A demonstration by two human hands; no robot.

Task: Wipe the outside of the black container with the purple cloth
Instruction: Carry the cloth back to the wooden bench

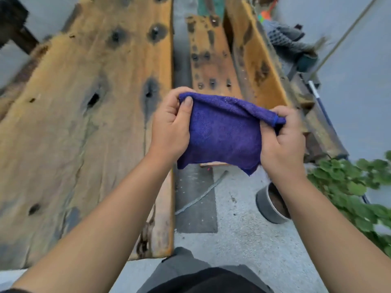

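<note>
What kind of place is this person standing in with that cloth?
Probably an outdoor yard or patio. The ground is rough concrete, a weathered wooden table and bench stand on it, and green leafy plants grow at the right. Both hands hold the purple cloth above it.

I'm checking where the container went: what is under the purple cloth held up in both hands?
Below the purple cloth, held by the left hand and right hand, only grey ground and a plank end show. The cloth hides whatever lies directly behind it. No black container is clearly visible.
</note>
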